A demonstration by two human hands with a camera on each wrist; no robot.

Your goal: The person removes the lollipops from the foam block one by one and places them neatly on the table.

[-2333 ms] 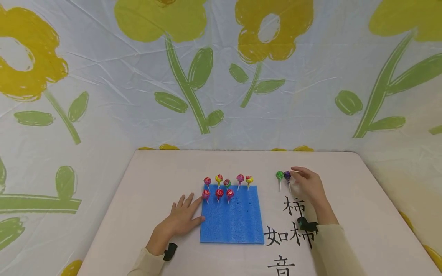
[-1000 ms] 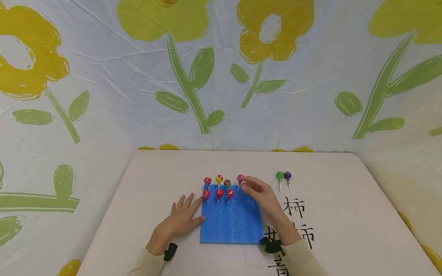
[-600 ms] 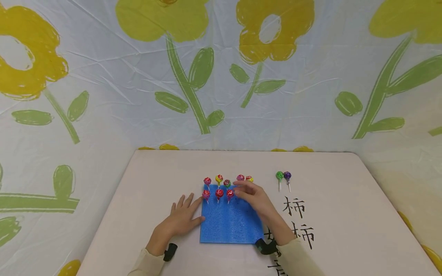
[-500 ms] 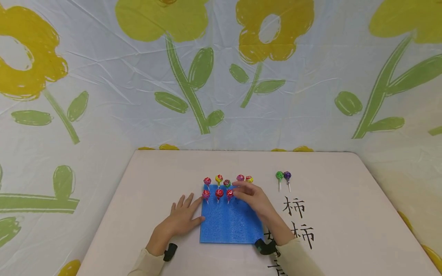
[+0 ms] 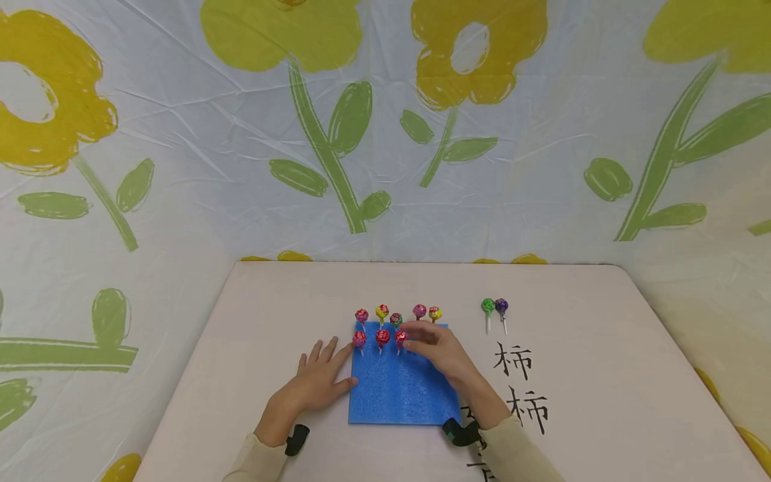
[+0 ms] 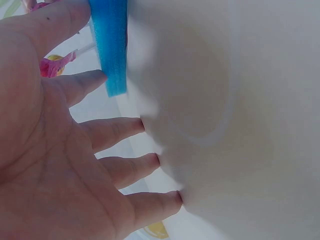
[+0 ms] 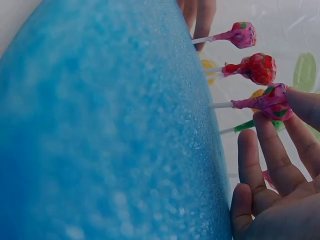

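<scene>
In the head view a blue foam board (image 5: 405, 395) lies on the table, with several wrapped lollipops standing in its far part. My right hand (image 5: 442, 351) pinches the head of a pink lollipop (image 7: 275, 102) at the right end of the nearer row; its stick stays in the foam. Beside it stand a red lollipop (image 5: 383, 337) and another pink lollipop (image 5: 359, 339). Behind are a green-and-red lollipop (image 5: 395, 320), a yellow lollipop (image 5: 435, 313) and others. My left hand (image 5: 319, 381) lies spread at the board's left edge, thumb and index fingertip touching it.
Right of the board, a green lollipop (image 5: 488, 306) and a purple lollipop (image 5: 502, 306) lie side by side on the pale table (image 5: 602, 348). Black written characters (image 5: 513, 361) mark the tabletop. A flower-patterned cloth (image 5: 542, 201) hangs behind.
My right hand has gone left from beside the purple lollipop, past the back row's right end, to the nearer row's pink lollipop. The lollipops and my left hand stay in place.
</scene>
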